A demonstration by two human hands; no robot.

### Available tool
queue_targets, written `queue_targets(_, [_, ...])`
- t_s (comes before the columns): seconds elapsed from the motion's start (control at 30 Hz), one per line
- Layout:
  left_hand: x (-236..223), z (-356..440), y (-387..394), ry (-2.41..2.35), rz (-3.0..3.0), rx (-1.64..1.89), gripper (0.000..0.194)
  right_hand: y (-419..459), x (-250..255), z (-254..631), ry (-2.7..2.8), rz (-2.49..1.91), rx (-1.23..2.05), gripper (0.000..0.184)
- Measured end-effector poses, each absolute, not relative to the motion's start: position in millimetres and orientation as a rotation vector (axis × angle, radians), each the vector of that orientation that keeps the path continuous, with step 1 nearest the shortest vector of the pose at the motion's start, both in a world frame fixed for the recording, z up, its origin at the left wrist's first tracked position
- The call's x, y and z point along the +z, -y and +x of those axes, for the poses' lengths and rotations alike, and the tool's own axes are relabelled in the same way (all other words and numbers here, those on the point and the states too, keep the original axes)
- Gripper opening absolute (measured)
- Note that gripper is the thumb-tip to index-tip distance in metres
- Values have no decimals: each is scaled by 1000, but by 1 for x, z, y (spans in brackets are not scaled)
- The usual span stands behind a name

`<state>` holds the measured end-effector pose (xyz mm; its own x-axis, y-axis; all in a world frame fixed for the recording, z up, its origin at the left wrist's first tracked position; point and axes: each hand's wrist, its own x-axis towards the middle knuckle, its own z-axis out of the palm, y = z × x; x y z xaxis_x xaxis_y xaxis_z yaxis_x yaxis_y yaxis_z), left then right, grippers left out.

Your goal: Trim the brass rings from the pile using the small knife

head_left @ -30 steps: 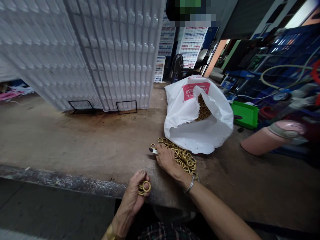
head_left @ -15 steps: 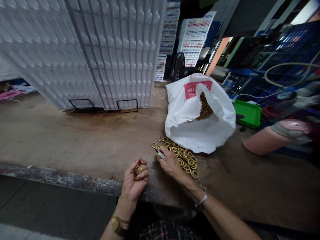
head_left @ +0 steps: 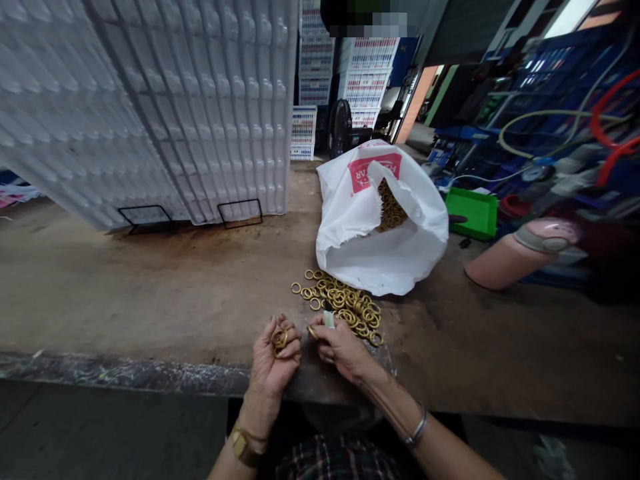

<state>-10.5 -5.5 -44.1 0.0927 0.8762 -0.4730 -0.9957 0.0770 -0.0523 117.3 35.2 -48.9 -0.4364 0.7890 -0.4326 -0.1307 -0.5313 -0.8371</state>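
My left hand [head_left: 273, 360] is curled, palm up, around several brass-coloured rings [head_left: 280, 340] just above the table's front edge. To its right, my right hand [head_left: 345, 347] pinches a single brass ring [head_left: 313, 331] between thumb and fingertips, close to the left fingers. A small whitish piece [head_left: 329, 319] with a dark tip shows at the right index finger; whether it is a wrap or a tool I cannot tell. Beyond the right hand, a loose pile of brass rings [head_left: 353, 303] lies on the table [head_left: 200, 287], partly hidden by that hand.
Behind the pile lies an open white sack [head_left: 340, 247] with more rings inside. Clear ribbed plastic trays [head_left: 215, 120] stand upright at the left in black wire stands [head_left: 240, 213]. A green tray [head_left: 473, 217] and a pink bottle [head_left: 515, 257] stand at the right.
My right hand has drawn back from the pile toward my left hand, with a ring in its fingertips. The left hand keeps its rings. The whole view has shifted slightly.
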Motion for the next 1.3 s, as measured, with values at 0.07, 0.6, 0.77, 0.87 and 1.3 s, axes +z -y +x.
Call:
queue_targets(0.07, [-44, -8, 5, -360, -393, 1453, 30, -35, -49, 119, 948, -1131, 2028, 27])
queue_targets(0.6, [-52, 3, 8, -591, -261, 1392, 19, -31, -47, 120, 902, -1100, 2054, 24])
queue_targets(0.77, [-55, 7, 16, -714, 68, 1390, 38, -31, -43, 122, 895, -1088, 2074, 24])
queue_targets(0.87, [-54, 9, 18, -811, 216, 1370, 53, -32, -39, 123, 933, -1093, 2087, 21])
queue_targets(1.3, [-60, 17, 19, -1104, 471, 1311, 52, -29, -49, 122, 885, -1150, 2135, 24])
